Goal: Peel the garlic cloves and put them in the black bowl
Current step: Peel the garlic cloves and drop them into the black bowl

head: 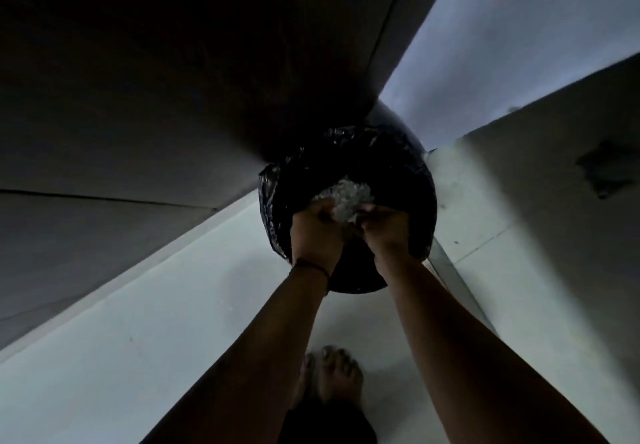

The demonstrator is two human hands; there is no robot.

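Observation:
Both my hands reach down over a round bin lined with a black plastic bag (298,180), standing on the floor. My left hand (317,232) and my right hand (384,227) are close together, fingers curled, holding a crumpled whitish, shiny bundle (346,194) over the bin's opening. What the bundle is cannot be made out in the dim light. No garlic cloves and no black bowl are in view.
The scene is dark. A dark cabinet or wall panel (173,97) rises at the left, and another wall or panel (554,184) stands at the right. The pale floor (138,339) stretches below. My bare foot (332,374) stands behind the bin.

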